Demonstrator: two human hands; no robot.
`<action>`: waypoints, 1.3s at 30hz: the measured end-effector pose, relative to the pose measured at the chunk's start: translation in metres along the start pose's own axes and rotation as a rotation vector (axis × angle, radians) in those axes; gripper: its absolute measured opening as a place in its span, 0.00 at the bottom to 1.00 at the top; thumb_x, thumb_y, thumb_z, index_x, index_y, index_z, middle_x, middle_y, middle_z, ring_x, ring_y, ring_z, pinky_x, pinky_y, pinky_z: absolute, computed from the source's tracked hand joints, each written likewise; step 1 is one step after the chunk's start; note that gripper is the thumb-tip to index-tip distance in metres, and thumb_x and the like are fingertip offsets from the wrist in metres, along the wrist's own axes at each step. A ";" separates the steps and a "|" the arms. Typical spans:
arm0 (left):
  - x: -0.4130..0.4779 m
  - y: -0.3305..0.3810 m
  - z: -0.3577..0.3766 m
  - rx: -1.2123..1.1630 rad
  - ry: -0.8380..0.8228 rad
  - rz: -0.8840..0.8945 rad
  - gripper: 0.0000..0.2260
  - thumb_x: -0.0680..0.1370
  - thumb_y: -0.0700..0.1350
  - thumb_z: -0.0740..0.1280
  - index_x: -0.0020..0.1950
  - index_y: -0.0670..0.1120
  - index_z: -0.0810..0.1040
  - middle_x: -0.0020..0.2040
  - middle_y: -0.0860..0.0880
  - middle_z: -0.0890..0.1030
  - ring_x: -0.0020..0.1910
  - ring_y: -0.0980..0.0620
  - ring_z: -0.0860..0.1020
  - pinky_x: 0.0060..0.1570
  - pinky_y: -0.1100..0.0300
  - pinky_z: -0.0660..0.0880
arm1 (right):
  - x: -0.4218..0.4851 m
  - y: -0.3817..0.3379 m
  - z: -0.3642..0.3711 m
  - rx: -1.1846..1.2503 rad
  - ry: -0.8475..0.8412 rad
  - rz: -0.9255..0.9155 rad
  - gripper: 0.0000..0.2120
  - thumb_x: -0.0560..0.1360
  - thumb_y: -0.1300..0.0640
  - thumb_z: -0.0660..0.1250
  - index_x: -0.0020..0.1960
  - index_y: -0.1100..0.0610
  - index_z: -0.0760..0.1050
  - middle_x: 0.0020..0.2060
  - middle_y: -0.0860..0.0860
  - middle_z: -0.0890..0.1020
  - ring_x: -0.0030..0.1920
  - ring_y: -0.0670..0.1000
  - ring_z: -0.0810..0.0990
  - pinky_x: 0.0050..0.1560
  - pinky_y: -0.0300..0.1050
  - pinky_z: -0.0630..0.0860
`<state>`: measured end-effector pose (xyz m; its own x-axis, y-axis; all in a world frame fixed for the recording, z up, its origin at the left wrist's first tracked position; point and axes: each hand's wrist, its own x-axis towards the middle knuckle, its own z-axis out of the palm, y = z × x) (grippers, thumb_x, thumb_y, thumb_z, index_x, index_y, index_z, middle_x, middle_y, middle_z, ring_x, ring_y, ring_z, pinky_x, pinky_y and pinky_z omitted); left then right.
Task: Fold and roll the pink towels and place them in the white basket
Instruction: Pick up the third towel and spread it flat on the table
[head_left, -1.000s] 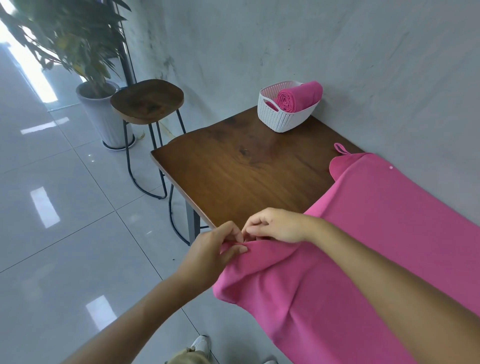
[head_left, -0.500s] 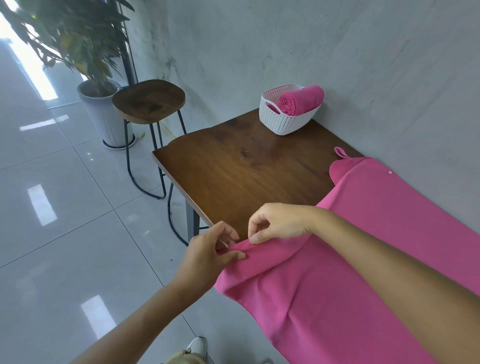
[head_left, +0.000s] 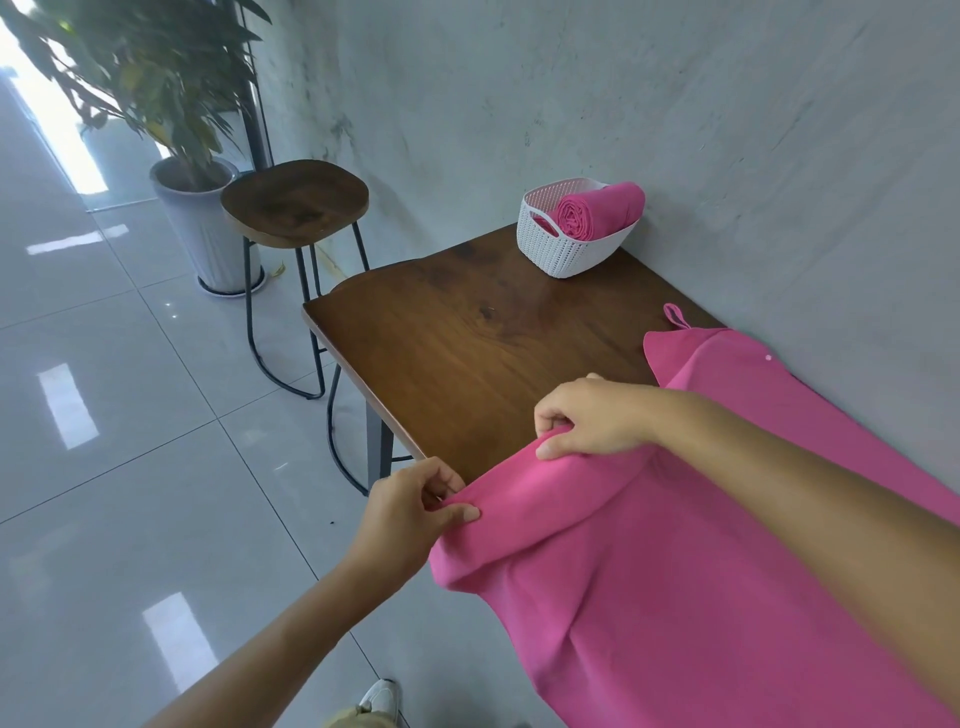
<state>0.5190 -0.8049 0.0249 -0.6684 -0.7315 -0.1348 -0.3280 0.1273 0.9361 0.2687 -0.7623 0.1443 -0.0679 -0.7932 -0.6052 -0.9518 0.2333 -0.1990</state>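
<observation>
A large pink towel (head_left: 701, 545) lies spread over the right part of the wooden table (head_left: 467, 343) and hangs over its near edge. My left hand (head_left: 410, 512) pinches the towel's near edge at the table's front. My right hand (head_left: 592, 418) pinches the same edge a little farther in, above the tabletop. Between the hands the edge is lifted and curls over. At the table's far corner by the wall stands the white basket (head_left: 556, 249), with a rolled pink towel (head_left: 597, 208) lying in it.
A wooden stool (head_left: 296, 202) on dark metal legs stands left of the table. Behind it is a potted plant (head_left: 192, 218) in a pale pot. A grey wall runs along the table's far side. Glossy floor tiles lie to the left.
My hands have drawn apart along the towel's edge; the right hand moved up and in over the table, and the fold between them has stretched wider.
</observation>
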 end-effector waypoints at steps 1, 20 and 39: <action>0.000 -0.002 0.000 0.001 0.019 -0.012 0.09 0.69 0.46 0.81 0.42 0.51 0.82 0.38 0.53 0.83 0.39 0.53 0.79 0.40 0.55 0.79 | 0.001 0.002 -0.002 -0.026 0.000 0.014 0.08 0.77 0.41 0.68 0.45 0.43 0.76 0.44 0.40 0.76 0.54 0.48 0.68 0.57 0.49 0.71; 0.022 -0.027 0.004 0.414 0.458 0.148 0.06 0.78 0.40 0.71 0.53 0.48 0.79 0.50 0.52 0.78 0.52 0.48 0.73 0.52 0.56 0.70 | 0.011 0.023 0.093 0.112 0.954 0.101 0.03 0.79 0.60 0.66 0.51 0.54 0.77 0.47 0.46 0.79 0.50 0.51 0.75 0.52 0.49 0.73; 0.082 -0.026 -0.008 0.935 -0.272 0.531 0.38 0.79 0.71 0.39 0.84 0.52 0.51 0.83 0.55 0.49 0.82 0.56 0.45 0.80 0.54 0.44 | -0.073 0.051 0.243 0.178 0.702 0.643 0.36 0.78 0.29 0.35 0.82 0.43 0.42 0.82 0.46 0.44 0.81 0.50 0.40 0.80 0.51 0.42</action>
<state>0.4778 -0.8734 -0.0080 -0.9602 -0.2769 0.0363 -0.2542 0.9204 0.2971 0.2979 -0.5561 -0.0089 -0.7779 -0.6263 -0.0524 -0.6153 0.7759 -0.1390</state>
